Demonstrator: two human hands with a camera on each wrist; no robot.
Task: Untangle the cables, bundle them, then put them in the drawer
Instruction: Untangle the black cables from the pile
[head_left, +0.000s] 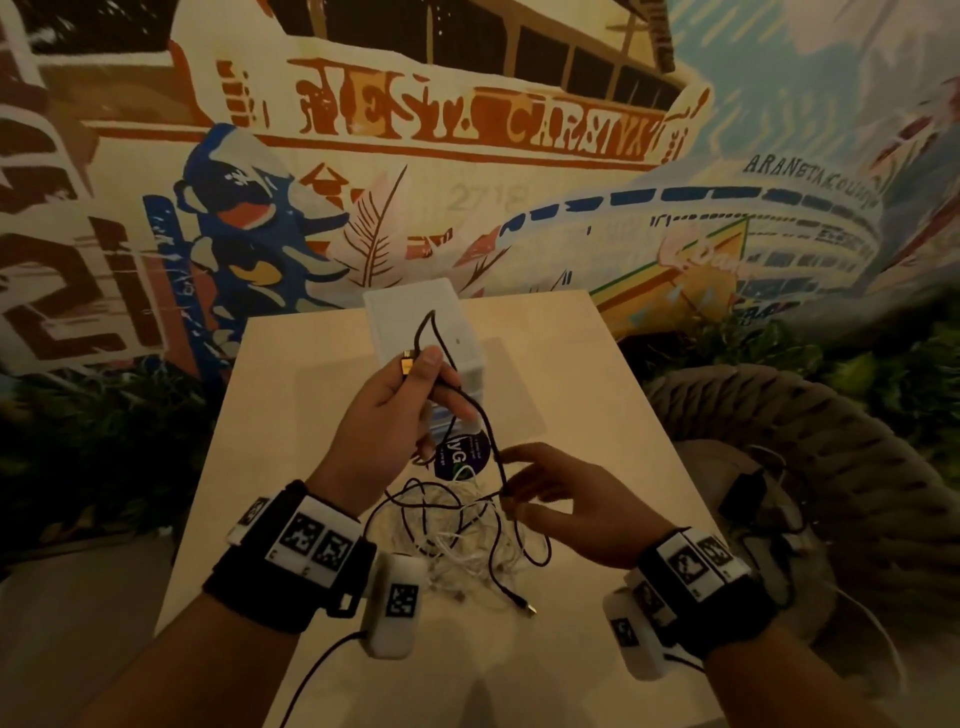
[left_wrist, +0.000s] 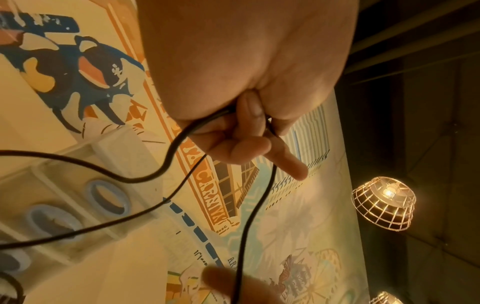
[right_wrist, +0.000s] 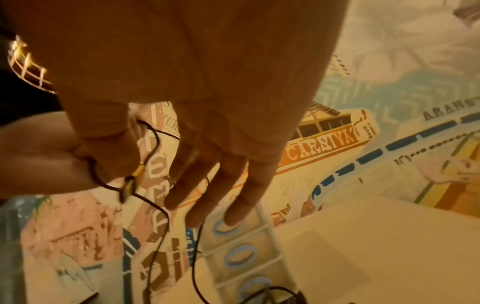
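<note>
My left hand (head_left: 415, 384) is raised over the table and grips a black cable (head_left: 488, 431) near its gold USB plug (head_left: 407, 364); its fingers (left_wrist: 249, 125) curl round the cord. Lower down, my right hand (head_left: 511, 488) pinches the same black cable where it drops toward the tangle. In the right wrist view the other fingers (right_wrist: 207, 191) are stretched out. A tangle of white and black cables (head_left: 457, 545) lies on the table between my wrists. The white drawer unit (head_left: 410, 317) with blue ring handles (right_wrist: 240, 256) stands behind my left hand, drawers closed.
The light wooden table (head_left: 597, 415) stands against a painted mural wall. A dark round sticker (head_left: 460, 460) lies beside the tangle. A woven round chair (head_left: 810, 431) at the right holds a black device (head_left: 743, 499) and wires. A wire cage lamp (left_wrist: 384, 203) hangs overhead.
</note>
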